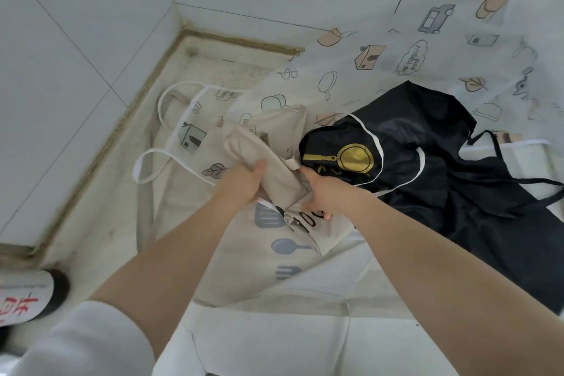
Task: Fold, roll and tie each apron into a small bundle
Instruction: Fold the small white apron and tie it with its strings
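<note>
A beige apron rolled into a thick bundle [274, 159] is held above the counter. My left hand [244, 183] grips its left side with the thumb on top. My right hand [320, 192] grips the lower right end, fingers curled under the cloth. Under the bundle lies a flat beige apron [283, 256] printed with blue kitchen utensils and black letters. A black apron [427, 168] with a gold pan print and white trim lies crumpled to the right. A white apron [195, 134] with cartoon houses and leaves is spread at the back left, its white straps looped.
White tiled walls [76, 40] meet at the corner at back left along the pale counter [116, 192]. A patterned translucent apron [412, 55] hangs at back right. A cylindrical container with red characters [24, 299] stands at the lower left edge.
</note>
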`<state>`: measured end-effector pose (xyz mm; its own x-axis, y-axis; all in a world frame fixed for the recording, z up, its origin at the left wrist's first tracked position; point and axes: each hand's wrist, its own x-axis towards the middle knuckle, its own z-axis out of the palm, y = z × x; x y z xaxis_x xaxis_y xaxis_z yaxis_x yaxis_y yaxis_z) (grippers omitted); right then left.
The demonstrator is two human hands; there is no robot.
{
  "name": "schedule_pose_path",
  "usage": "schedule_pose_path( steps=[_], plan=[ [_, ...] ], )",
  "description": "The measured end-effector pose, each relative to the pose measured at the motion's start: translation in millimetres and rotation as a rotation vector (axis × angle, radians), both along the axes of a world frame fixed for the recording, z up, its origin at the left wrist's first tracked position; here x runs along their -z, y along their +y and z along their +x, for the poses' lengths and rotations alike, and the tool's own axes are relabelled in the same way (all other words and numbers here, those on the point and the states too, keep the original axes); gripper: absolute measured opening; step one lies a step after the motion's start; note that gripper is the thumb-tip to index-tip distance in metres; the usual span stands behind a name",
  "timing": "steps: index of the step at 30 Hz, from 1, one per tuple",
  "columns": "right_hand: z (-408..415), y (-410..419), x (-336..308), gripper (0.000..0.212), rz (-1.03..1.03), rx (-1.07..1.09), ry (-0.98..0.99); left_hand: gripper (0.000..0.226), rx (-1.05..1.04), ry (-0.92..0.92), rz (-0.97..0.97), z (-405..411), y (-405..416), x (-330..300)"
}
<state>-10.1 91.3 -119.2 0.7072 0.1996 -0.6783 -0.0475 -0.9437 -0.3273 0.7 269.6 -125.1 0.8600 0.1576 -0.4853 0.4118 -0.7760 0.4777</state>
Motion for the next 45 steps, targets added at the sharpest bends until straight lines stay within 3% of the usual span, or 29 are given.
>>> schedule_pose_path(
  steps=[2, 6, 11, 16, 21, 26, 30, 32, 33, 34, 36, 37, 38, 40, 42, 45],
  plan=[
    [-1.4, 0.9, -3.3, 0.089, -0.016, -0.016, 0.008, 0.059, -0.192, 0.083, -0.245, -0.7, -4.8, 4.2],
    [-3.9, 2.4, -7.6, 0.091, -0.036, -0.037, 0.0, 0.032, -0.558, 0.147, -0.723, 2.0, -7.8, 5.8],
    [-2.0, 7.5, -6.0, 0.095, -0.136, -0.054, -0.001, 0.03, -0.591, 0.134, -0.81, 10.6, -16.1, -1.2],
    [-3.2, 10.9, -9.5, 0.085, -0.164, -0.106, -0.031, 0.033, -0.635, 0.101, -0.887, 30.5, -24.3, -16.7],
    [-7.7, 13.6, -16.0, 0.086, -0.179, -0.163, -0.08, 0.016, -0.694, 0.071, -1.064, 53.2, -15.8, -29.4],
    [-9.4, 9.9, -17.8, 0.087, -0.152, -0.147, -0.077, 0.029, -0.833, -0.167, -1.294, 76.4, 5.7, -52.6],
    [-8.1, 11.3, -17.7, 0.09, -0.175, -0.161, -0.081, 0.03, -0.757, -0.205, -1.109, 77.6, 13.0, -53.5],
    [-7.2, 12.1, -17.9, 0.092, -0.172, -0.163, -0.089, 0.033, -0.675, -0.179, -0.647, 67.8, 8.8, -44.8],
    [-6.4, 12.1, -18.1, 0.094, -0.172, -0.161, -0.084, 0.044, -0.637, -0.268, -0.357, 59.8, 5.5, -38.4],
    [-4.9, 11.8, -18.0, 0.095, -0.175, -0.161, -0.079, 0.05, -0.546, -0.479, -0.125, 50.1, 0.2, -33.6],
    [-3.1, 12.7, -17.4, 0.096, -0.184, -0.17, -0.09, 0.049, -0.099, -0.89, 0.164, 28.0, -16.6, -30.3],
    [-3.1, 13.1, -17.3, 0.096, -0.182, -0.18, -0.109, 0.051, 0.199, -0.909, 0.245, 18.5, -25.4, -28.5],
    [-3.6, 13.5, -16.3, 0.097, -0.175, -0.195, -0.141, 0.053, 0.437, -0.814, 0.267, 13.4, -32.7, -24.4],
    [-5.9, 13.1, -14.2, 0.098, -0.165, -0.227, -0.215, 0.053, 0.622, -0.501, 0.303, 9.1, -44.0, -12.3],
    [-8.6, 11.5, -13.9, 0.099, -0.145, -0.234, -0.23, 0.048, 0.603, -0.332, 0.27, 14.6, -48.6, 0.2],
    [-9.0, 9.3, -14.5, 0.101, -0.124, -0.205, -0.167, 0.031, 0.463, -0.338, 0.153, 35.6, -43.7, 0.7]
  ],
)
